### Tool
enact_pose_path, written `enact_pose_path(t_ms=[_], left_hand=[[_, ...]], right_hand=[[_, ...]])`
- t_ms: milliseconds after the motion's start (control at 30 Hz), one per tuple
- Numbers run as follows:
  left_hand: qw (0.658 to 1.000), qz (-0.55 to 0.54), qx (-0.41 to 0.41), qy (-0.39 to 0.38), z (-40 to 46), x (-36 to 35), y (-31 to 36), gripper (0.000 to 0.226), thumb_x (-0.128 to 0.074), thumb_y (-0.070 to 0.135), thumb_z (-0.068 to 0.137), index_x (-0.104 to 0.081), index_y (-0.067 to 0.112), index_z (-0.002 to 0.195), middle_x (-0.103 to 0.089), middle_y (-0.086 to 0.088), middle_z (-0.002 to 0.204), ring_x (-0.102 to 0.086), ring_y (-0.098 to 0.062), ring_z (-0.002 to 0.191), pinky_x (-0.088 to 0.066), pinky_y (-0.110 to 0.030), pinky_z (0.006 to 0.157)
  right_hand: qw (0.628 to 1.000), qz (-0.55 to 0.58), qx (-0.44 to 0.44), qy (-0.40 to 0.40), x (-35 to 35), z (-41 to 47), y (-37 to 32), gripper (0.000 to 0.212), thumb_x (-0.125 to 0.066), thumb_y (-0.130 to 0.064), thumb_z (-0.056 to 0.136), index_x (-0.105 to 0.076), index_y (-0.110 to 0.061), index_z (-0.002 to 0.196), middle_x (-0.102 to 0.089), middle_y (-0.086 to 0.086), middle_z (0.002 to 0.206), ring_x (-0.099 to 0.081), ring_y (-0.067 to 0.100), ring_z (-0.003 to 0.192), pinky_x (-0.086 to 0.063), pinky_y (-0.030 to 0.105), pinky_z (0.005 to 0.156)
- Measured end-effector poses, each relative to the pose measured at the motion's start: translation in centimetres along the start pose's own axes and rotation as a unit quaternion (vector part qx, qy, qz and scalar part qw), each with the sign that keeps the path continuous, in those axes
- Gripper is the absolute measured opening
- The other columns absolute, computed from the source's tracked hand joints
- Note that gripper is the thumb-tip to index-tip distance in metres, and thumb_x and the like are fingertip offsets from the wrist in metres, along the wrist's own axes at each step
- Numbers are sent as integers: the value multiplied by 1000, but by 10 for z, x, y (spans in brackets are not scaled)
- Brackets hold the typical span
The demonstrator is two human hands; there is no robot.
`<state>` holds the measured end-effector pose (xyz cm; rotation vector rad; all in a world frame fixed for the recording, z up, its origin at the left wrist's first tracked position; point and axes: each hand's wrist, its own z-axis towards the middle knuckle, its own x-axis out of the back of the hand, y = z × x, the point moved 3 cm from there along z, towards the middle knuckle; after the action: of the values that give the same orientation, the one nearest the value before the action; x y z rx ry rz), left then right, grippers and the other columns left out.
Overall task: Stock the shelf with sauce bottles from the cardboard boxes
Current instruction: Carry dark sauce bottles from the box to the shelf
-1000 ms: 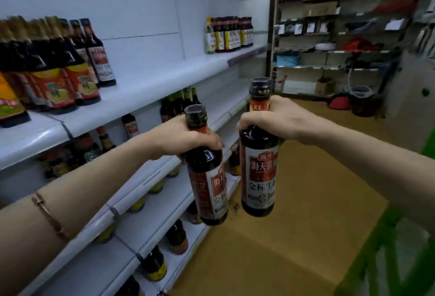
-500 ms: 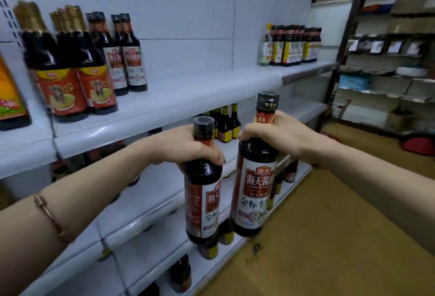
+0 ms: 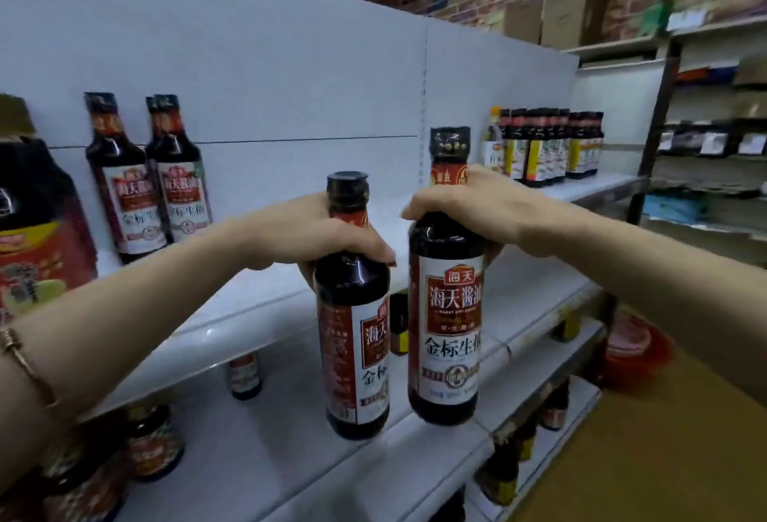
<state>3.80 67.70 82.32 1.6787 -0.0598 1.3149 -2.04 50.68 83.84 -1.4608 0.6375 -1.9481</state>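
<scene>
your left hand [image 3: 332, 231] wraps the neck of one sauce bottle [image 3: 355, 339] and your right hand [image 3: 469, 210] wraps the neck of a second bottle [image 3: 450, 330], so each hangs upright, ready to set down. both hang in front of the white shelf [image 3: 257, 305], above its bare stretch, right of the two matching bottles [image 3: 145, 185] standing on it. no cardboard boxes show nearby.

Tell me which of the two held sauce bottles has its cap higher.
The bottle in the right hand: this right-hand bottle shows its front label squarely and its cap stands above that of the left-hand bottle, gripped by the left hand.
</scene>
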Motion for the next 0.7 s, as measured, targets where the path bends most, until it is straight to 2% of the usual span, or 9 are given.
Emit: enact_pose_path(t_ms=[200, 333, 433, 533, 600, 700], left_hand=[[997, -24, 39, 67, 46, 40, 19, 42, -69, 40, 61, -76, 22, 98, -75, 1, 91, -72, -16, 84, -60, -38, 77], [990, -4, 62, 123, 54, 67, 29, 55, -71, 50, 52, -75, 20, 98, -75, -2, 94, -72, -19, 87, -58, -41, 81], [984, 5, 85, 154, 47, 86, 30, 43, -69, 44, 63, -75, 18, 97, -75, -6, 95, -72, -23, 88, -56, -46, 86], [974, 31, 115, 191, 38, 106, 24, 47, -65, 44, 68, -71, 13, 103, -75, -7, 95, -72, -25, 88, -55, -48, 88], [968, 41, 136, 209, 31, 118, 20, 51, -65, 44, 66, -70, 11, 105, -75, -6, 95, -72, -24, 88, -56, -44, 84], [953, 49, 163, 251, 19, 140, 7, 54, -65, 44, 63, -70, 9, 103, -74, -8, 93, -72, -25, 86, -57, -35, 66]], right_hand=[[997, 20, 74, -15, 39, 79, 4, 26, -64, -42, 84, -64, -17, 80, -70, 5, 79, -70, 22, 69, -60, 36, 55], [991, 41, 117, -55, 46, 119, -8, 26, -65, -42, 83, -63, -17, 78, -69, 2, 72, -69, 16, 59, -55, 29, 49], [984, 41, 149, -92, 37, 139, -23, 28, -64, -44, 83, -63, -16, 79, -69, 3, 71, -68, 15, 52, -56, 29, 49], [976, 55, 172, -119, 23, 154, -41, 29, -62, -44, 84, -62, -15, 80, -70, 3, 69, -68, 16, 53, -57, 31, 50], [972, 74, 178, -133, 12, 163, -53, 29, -62, -44, 85, -61, -15, 79, -70, 4, 69, -68, 18, 54, -56, 31, 50], [967, 72, 187, -154, -8, 179, -70, 30, -60, -45, 86, -61, -15, 82, -72, 8, 75, -70, 22, 61, -58, 33, 52]])
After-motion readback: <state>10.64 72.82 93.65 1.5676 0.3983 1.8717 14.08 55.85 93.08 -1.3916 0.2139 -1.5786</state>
